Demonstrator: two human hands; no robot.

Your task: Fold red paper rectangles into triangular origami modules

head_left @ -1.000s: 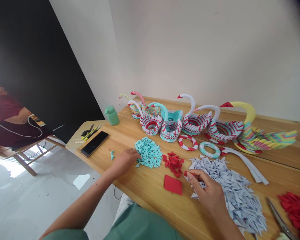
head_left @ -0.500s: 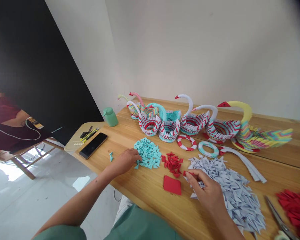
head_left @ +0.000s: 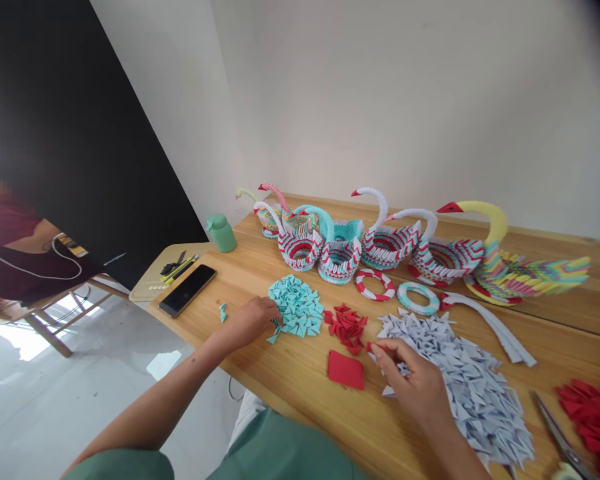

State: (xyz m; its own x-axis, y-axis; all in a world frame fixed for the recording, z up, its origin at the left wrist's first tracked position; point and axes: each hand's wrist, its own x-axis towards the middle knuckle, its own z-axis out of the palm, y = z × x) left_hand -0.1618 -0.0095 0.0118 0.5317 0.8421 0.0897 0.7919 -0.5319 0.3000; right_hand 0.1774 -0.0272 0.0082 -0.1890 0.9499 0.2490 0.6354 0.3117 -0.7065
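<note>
Honestly, looks like piece-picking step: left hand (head_left: 255,319) at left edge of teal pile (head_left: 299,307), can't tell if gripping; right hand (head_left: 411,373) pinching red piece (head_left: 369,347) just beside red pile (head_left: 347,327). Next move probably calls for light touch.

Paper-swan barrier (head_left: 340,270) behind turquoise pile (head_left: 299,305)

Soft, bright light; glare on the floor (head_left: 120,413) left of the left hand (head_left: 254,320); dark blur high to its right.
</note>
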